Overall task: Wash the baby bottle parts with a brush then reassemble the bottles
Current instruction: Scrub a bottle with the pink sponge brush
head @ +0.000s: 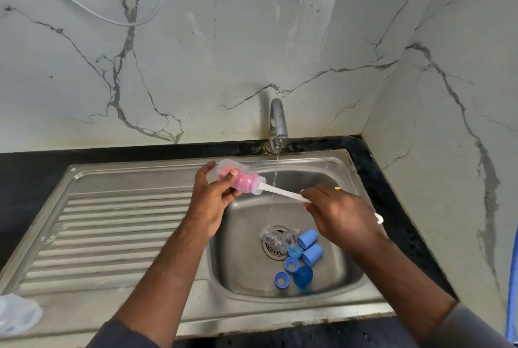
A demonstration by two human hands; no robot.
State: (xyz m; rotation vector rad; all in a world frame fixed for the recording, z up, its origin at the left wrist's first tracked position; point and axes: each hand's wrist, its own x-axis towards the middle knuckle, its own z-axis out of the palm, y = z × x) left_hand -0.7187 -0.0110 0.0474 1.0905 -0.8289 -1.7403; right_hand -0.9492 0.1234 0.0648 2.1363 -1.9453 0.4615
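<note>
My left hand (213,196) grips a clear baby bottle (253,179) held on its side over the sink's left rim. A pink sponge brush head (245,182) sits inside the bottle. Its white handle (283,192) runs right into my right hand (340,211), which grips it. In the sink basin lie two blue caps (307,238) (312,253), two blue collar rings (292,264) (281,279), a small blue part (294,251), a darker blue cup-shaped part (303,277) and clear parts (273,235) over the drain.
The faucet (277,123) runs a thin stream into the steel sink (336,295). A ribbed drainboard (112,235) lies to the left. A clear plastic item (16,314) sits at its front left corner. Marble walls close the back and right.
</note>
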